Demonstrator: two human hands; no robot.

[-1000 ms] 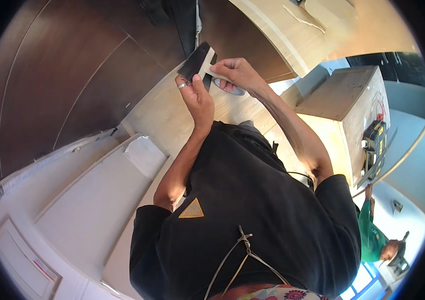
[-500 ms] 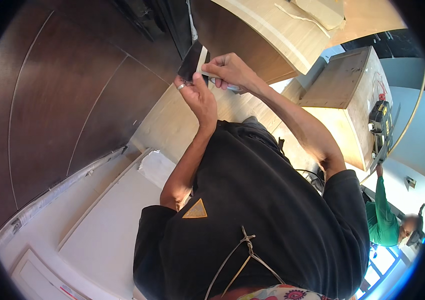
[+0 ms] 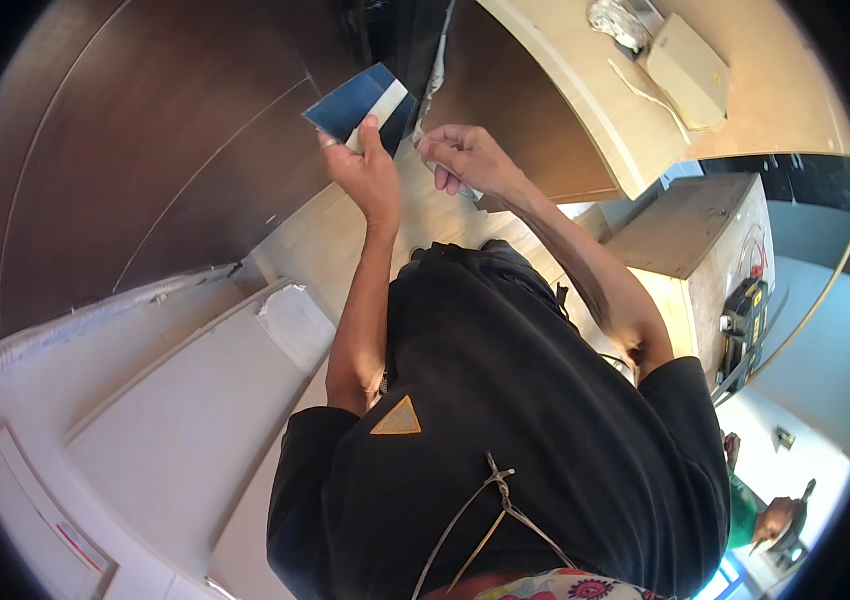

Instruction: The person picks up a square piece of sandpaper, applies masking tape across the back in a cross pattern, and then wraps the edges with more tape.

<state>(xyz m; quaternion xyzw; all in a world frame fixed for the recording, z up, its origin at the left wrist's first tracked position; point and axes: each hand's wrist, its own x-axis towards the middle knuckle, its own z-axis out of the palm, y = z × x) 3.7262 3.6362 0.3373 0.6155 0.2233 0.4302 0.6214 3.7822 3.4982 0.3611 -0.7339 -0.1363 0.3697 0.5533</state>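
Observation:
My left hand (image 3: pixel 363 175) grips a wide flat scraper (image 3: pixel 347 104), its smooth dark-blue blade fronted by a pale strip along one side. The thumb presses on the pale strip, and the blade tilts up before the dark brown panels. To its right, apart from the scraper, my right hand (image 3: pixel 472 160) is closed with the fingers curled. A slim pale tool handle (image 3: pixel 467 191) shows below those fingers; the tool's working end cannot be made out. Behind the right fingers runs a whitish ragged seam (image 3: pixel 435 85) between dark panels.
A pale wooden counter (image 3: pixel 585 85) juts in at upper right, with a beige flat box (image 3: pixel 687 72) and crumpled plastic (image 3: pixel 620 22) on it. A wooden cabinet (image 3: pixel 690 225) and a black tool case (image 3: pixel 743 325) stand right. White panels (image 3: pixel 185 390) lie left; another person's green sleeve (image 3: pixel 742 510) shows lower right.
My hands have moved apart: the left has gone left with the scraper, whose blade now catches blue light. The right has come off the scraper. The view has shifted; the other person's arm has lowered.

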